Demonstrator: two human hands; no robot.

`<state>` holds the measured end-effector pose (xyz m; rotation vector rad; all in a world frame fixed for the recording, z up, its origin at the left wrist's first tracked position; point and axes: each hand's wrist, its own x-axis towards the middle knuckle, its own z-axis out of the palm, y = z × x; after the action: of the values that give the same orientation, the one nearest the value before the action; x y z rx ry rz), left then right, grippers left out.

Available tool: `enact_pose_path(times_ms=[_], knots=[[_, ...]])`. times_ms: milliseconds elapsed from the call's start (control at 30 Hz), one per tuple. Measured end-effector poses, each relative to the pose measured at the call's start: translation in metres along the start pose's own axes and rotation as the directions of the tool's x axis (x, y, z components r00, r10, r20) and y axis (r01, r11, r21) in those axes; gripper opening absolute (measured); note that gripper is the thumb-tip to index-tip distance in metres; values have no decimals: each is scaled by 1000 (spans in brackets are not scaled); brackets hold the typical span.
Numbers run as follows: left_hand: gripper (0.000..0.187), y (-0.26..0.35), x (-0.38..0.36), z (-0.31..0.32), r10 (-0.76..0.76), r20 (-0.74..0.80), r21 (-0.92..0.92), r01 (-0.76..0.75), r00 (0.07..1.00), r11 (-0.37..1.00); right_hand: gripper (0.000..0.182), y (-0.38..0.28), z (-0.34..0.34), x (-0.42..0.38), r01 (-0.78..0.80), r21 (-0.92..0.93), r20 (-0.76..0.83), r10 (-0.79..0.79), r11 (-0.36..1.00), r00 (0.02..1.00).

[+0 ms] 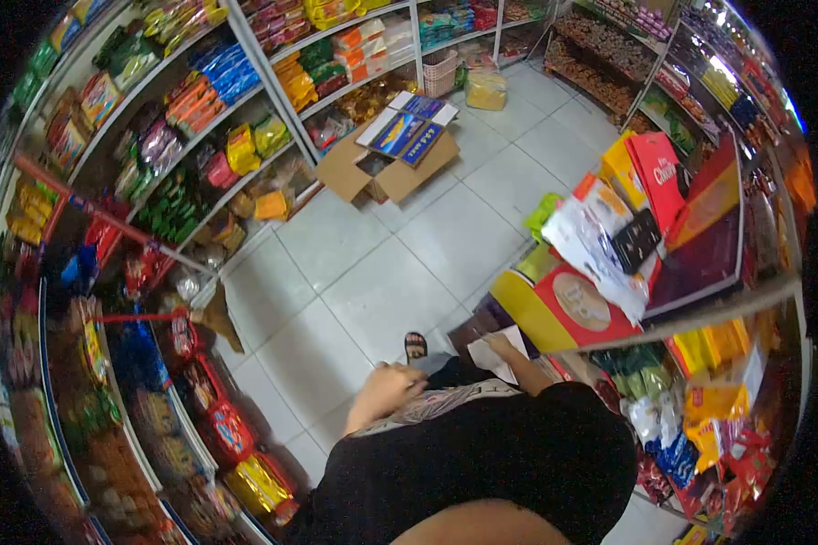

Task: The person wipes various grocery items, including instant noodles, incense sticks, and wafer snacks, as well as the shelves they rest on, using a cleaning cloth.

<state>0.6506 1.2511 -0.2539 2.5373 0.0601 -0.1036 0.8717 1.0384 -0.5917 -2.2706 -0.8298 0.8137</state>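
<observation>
A: How about the left hand (386,392)?

B: Loosely curled in front of the body, near the waist. Impossible to tell, with the blur, whether wrapped around anything small.

A: And the right hand (505,349)?

B: Nearly closed, gripping the white sheet (484,357), just beside the printed box (541,309). Too blurred to make out any writing.

A: Any trouble likely there?

B: Perhaps. Liable to crease or slip free if pinched too loosely, or to catch on the box if swung sideways.

A: And higher up, around the heap?

B: Worth watching. Look at the white packet (591,254), the dark packet (636,241) and the red packet (656,177), piled unevenly. Could slide down if bumped by the right elbow.

A: Down on the floor (445,236)?

B: Beware of the cardboard carton (341,173), standing with flaps spread. Easy to snag with the sandalled foot (415,345) if approached without looking.
</observation>
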Motion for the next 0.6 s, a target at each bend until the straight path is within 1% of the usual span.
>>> enact_pose_path(times_ms=[33,67,100,133,167,200,267,300,367,400,433,467,500,533,567,600], knots=[[15,-12,22,-6,21,63,2,-21,998,1000,37,-50,-19,29,-264,250,65,256,932,964],[15,-25,42,-16,26,81,13,-27,996,1000,36,-86,-31,61,-159,173,-47,169,972,984],[16,-38,63,-26,65,45,-11,-64,997,998,36,-115,-40,91,-68,82,-152,80,994,985],[16,-48,82,-35,103,7,-45,-103,995,994,36,-142,-51,120,-88,95,-153,102,992,983],[16,-57,101,-46,113,26,-58,-111,993,992,34,-165,-63,147,5,243,-103,20,970,995],[16,-68,123,-61,107,59,-44,-105,992,994,32,-185,-76,172,94,389,-72,-71,917,995],[17,-92,170,-91,112,142,15,-116,984,993,30,-223,-113,211,42,380,-68,-17,924,998],[17,-107,195,-100,131,156,20,-136,979,991,30,-222,-127,233,37,390,-87,-3,920,996],[17,-139,245,-114,182,134,31,-188,974,982,29,-209,-153,271,126,447,-216,-30,886,976],[18,-151,274,-124,171,195,56,-185,966,981,29,-190,-167,289,-8,426,-174,90,904,981],[18,-162,305,-130,197,220,55,-214,955,975,30,-162,-181,304,-145,404,-133,215,903,968],[18,-172,335,-135,227,247,-80,-214,942,974,31,-111,-170,322,-109,525,-285,295,844,912],[18,-181,367,-143,258,276,-208,-205,926,956,31,-114,-201,302,-197,487,-253,353,851,901],[21,-188,401,-148,365,364,-413,-202,857,888,30,23,-152,339,-331,149,-510,359,932,782],[21,-189,433,-154,387,379,-418,-217,841,882,25,-16,-192,311,-374,-137,-448,280,917,849],[23,-187,461,-158,527,431,-642,-160,733,749,25,-2,-197,311,-400,-128,-453,305,907,838]])
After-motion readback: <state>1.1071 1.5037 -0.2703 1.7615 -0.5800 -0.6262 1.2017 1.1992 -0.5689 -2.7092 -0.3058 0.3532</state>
